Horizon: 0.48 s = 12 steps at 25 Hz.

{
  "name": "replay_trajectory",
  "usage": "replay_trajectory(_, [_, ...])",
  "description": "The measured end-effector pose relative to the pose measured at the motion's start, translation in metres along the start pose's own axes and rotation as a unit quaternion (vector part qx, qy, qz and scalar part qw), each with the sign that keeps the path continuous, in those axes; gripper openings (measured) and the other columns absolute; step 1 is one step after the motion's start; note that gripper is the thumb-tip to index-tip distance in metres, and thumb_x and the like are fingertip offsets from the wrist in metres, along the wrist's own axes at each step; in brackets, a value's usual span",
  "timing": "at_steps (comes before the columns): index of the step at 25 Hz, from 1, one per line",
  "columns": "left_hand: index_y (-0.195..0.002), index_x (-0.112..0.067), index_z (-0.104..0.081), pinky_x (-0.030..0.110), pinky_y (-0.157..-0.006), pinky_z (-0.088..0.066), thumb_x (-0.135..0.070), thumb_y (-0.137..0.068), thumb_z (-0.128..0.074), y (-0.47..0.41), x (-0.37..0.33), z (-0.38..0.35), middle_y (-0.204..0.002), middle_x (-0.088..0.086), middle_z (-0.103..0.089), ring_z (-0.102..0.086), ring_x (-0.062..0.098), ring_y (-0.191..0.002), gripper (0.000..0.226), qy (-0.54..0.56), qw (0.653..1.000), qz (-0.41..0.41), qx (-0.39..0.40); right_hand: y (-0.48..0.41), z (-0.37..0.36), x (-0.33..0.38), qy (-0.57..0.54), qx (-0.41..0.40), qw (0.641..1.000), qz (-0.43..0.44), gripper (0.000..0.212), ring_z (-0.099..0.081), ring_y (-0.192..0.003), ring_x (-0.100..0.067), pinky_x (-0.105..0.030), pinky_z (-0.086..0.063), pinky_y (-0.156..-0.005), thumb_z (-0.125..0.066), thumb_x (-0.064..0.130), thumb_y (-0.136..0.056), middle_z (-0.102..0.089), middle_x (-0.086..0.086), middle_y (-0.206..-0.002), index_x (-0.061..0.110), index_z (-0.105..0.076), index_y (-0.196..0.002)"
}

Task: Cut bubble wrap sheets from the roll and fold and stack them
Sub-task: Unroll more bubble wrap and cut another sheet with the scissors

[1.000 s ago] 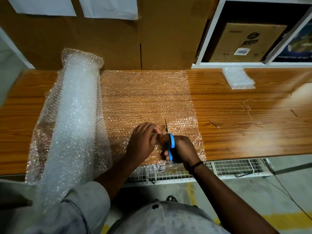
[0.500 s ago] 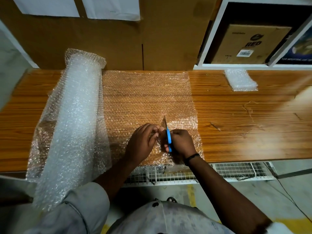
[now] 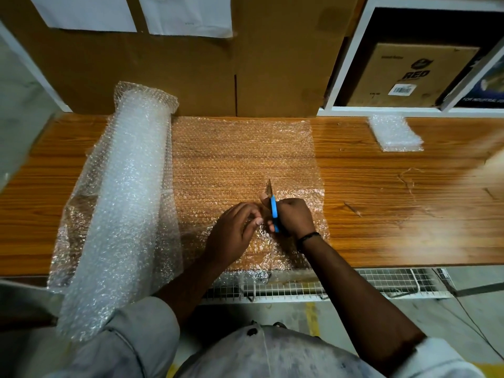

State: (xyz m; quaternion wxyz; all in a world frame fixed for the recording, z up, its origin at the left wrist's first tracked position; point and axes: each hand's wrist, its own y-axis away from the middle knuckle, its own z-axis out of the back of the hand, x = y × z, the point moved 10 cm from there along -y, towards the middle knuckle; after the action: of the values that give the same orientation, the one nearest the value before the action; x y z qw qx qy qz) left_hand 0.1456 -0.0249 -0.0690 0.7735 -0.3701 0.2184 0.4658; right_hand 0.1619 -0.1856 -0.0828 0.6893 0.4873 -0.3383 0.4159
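Note:
A thick roll of bubble wrap (image 3: 122, 192) lies lengthwise on the left of the wooden table (image 3: 381, 214). An unrolled sheet (image 3: 240, 154) spreads from it across the table's middle. My right hand (image 3: 293, 216) grips blue-handled scissors (image 3: 273, 211), blades pointing away from me into the sheet. My left hand (image 3: 234, 233) rests on the sheet just left of the cut line, fingers curled and pinching the wrap beside the scissors. A small folded stack of bubble wrap (image 3: 394, 133) sits at the table's far right.
A large cardboard box (image 3: 218, 77) stands against the table's back edge. A white shelf (image 3: 351, 58) at the back right holds a printed carton (image 3: 406, 75). A wire mesh tray (image 3: 341, 285) hangs under the table's near edge.
My right hand and the scissors have advanced away from me along the cut through the sheet. My left hand has followed a little, staying beside the blades.

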Motion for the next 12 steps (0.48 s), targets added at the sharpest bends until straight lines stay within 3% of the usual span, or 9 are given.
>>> replay_trajectory(2, [-0.103,-0.021,-0.059,0.039,-0.081,-0.052,-0.029,-0.103,-0.054,-0.001,0.0,0.0,-0.11,-0.009,-0.064,-0.061,0.012,-0.102,0.009,0.002,1.0,-0.001,0.0,-0.007,0.0,-0.002,0.005,-0.009,1.0,-0.004,0.051,-0.06,-0.042,-0.019,-0.023,-0.046,-0.042,-0.076,0.043,-0.09,-0.069,-0.015,-0.058,-0.005,-0.072,-0.075])
replay_trajectory(4, [-0.102,-0.021,-0.059,0.04,-0.08,-0.052,-0.03,-0.103,-0.053,0.0,-0.001,0.0,-0.108,-0.008,-0.063,-0.06,0.012,-0.1,0.01,0.002,1.0,-0.003,0.001,-0.011,-0.003,-0.003,-0.003,-0.005,1.0,-0.009,0.05,-0.063,-0.047,-0.023,-0.038,-0.055,-0.048,-0.075,0.042,-0.089,-0.071,-0.02,-0.063,-0.005,-0.072,-0.074])
replay_trajectory(8, [-0.103,-0.02,-0.06,0.04,-0.079,-0.052,-0.033,-0.104,-0.053,0.0,0.0,0.0,-0.107,-0.008,-0.063,-0.06,0.012,-0.098,0.014,0.003,1.0,-0.001,0.002,-0.014,-0.007,0.006,-0.027,0.003,1.0,-0.004,0.048,-0.06,-0.045,-0.023,-0.025,-0.046,-0.047,-0.077,0.046,-0.084,-0.069,-0.019,-0.06,0.003,-0.069,-0.065])
replay_trajectory(11, [-0.104,-0.019,-0.06,0.039,-0.08,-0.053,-0.029,-0.103,-0.055,-0.001,0.001,0.0,-0.108,-0.007,-0.063,-0.06,0.012,-0.099,0.012,0.007,1.0,-0.001,-0.002,-0.022,-0.006,0.01,-0.011,-0.006,1.0,0.008,0.047,-0.06,-0.052,-0.028,-0.042,-0.051,-0.055,-0.071,0.042,-0.076,-0.069,-0.025,-0.064,-0.005,-0.069,-0.07])
replay_trajectory(12, [-0.104,-0.019,-0.061,0.039,-0.08,-0.053,-0.028,-0.103,-0.055,-0.001,0.001,0.0,-0.108,-0.007,-0.063,-0.06,0.012,-0.099,0.011,0.01,1.0,-0.003,-0.002,-0.025,-0.005,0.009,0.0,-0.012,1.0,0.01,0.051,-0.06,-0.052,-0.027,-0.04,-0.05,-0.054,-0.075,0.046,-0.077,-0.07,-0.026,-0.066,-0.004,-0.069,-0.07])
